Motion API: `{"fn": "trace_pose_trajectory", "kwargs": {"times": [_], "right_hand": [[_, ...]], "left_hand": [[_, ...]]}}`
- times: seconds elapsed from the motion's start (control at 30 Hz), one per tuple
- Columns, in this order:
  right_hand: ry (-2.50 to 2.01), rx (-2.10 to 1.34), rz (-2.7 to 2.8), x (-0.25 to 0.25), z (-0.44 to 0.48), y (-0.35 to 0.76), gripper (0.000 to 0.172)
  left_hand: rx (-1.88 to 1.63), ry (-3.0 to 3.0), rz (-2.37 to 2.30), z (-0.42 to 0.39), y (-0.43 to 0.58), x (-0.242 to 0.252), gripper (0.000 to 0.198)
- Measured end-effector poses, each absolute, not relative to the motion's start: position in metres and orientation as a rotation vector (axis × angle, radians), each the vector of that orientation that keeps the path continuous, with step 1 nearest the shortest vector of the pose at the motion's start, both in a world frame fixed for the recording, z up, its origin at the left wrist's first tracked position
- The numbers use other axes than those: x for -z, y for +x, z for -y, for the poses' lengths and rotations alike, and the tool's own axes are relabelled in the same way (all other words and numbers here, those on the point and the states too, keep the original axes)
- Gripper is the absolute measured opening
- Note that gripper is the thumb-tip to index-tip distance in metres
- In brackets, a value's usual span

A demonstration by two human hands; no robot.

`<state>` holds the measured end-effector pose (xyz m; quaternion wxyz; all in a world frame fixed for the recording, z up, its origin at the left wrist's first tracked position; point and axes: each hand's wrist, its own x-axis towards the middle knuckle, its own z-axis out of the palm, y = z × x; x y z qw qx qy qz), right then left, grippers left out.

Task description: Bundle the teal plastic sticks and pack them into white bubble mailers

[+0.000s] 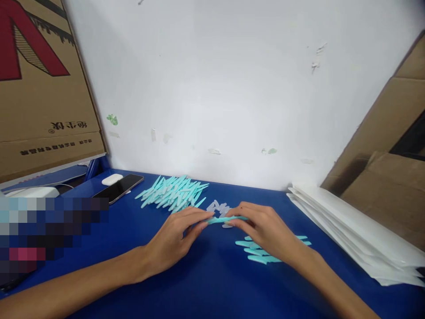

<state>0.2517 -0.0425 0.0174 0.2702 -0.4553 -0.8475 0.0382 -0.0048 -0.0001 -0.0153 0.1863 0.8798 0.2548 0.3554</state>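
Note:
Over the blue table, a slim teal plastic stick (221,219), tapered like an eyebrow razor, is held level between both hands. My left hand (177,232) pinches its left end between thumb and fingers. At the right end, my right hand (262,223) is closed on it the same way, its fingertips hiding part of the stick. Just behind the fingers lie several small translucent plastic pieces (215,205). A heap of similar teal sticks (175,191) sits beyond my left hand. Several more teal sticks (257,258) lie side by side, partly covered by my right hand and wrist.
A phone (122,187) and a white case (112,179) lie at the back left. White flat sheets or bags (352,230) are stacked at the right. Cardboard (43,97) stands on the left, more cardboard (388,177) on the right. A white wall (215,88) closes off the back.

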Motion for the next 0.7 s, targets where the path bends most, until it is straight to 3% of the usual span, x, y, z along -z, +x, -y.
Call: {"fn": "trace_pose_trajectory", "kwargs": {"times": [0.27, 0.5, 0.7], "right_hand": [[-1.705, 0.247, 2.114, -0.015, 0.013, 0.321, 0.036], [-1.817, 0.169, 2.217, 0.009, 0.002, 0.328, 0.035], [-1.741, -0.039, 2.234, -0.009, 0.008, 0.333, 0.031]], "left_hand": [[-0.627, 2.691, -0.858, -0.004, -0.01, 0.014, 0.049], [-0.453, 2.794, -0.826, -0.004, -0.012, 0.015, 0.055], [-0.428, 2.913, -0.724, -0.008, -0.015, 0.02, 0.053]]}}
